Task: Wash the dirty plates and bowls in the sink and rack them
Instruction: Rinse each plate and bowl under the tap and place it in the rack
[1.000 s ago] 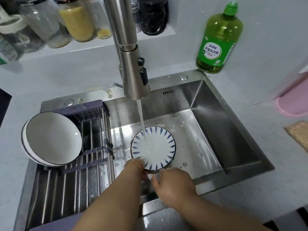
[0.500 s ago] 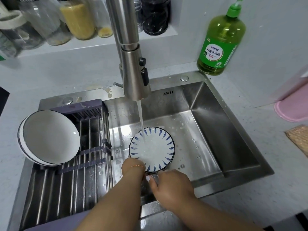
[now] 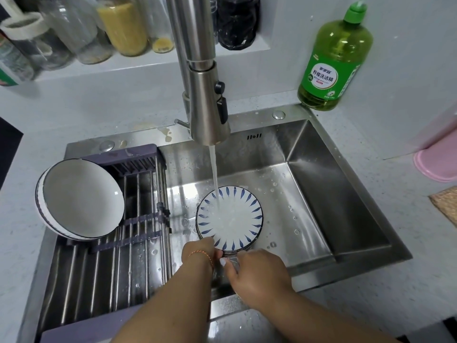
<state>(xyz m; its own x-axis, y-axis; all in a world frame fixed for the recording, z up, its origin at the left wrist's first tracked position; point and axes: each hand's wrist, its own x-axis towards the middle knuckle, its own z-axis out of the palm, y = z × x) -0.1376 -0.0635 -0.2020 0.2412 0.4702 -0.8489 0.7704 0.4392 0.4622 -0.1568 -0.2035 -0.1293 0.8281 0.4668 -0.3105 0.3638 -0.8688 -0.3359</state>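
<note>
- Right hand (image 3: 257,276) at the sink's near edge, fingers curled round something glassy, perhaps a cup, mostly hidden.
- Left hand (image 3: 199,251) gripping the near rim of the plate (image 3: 231,216); fingers hidden beneath.
- Plate tilted over the sink (image 3: 346,194), under running water from the tap (image 3: 205,102).
- White bowl (image 3: 79,199) leaning in the rack (image 3: 99,268), left.
- Green soap bottle (image 3: 333,65) on the tabletop, far right.

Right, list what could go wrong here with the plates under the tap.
1. The plates form a wet stack held only at the near edge by the left hand and right hand; one could slip and chip on the sink.
2. The stream hits the top plate flat, so it may splash onto the counter.
3. The bowls lean over the rack edge and might slide off.
</note>
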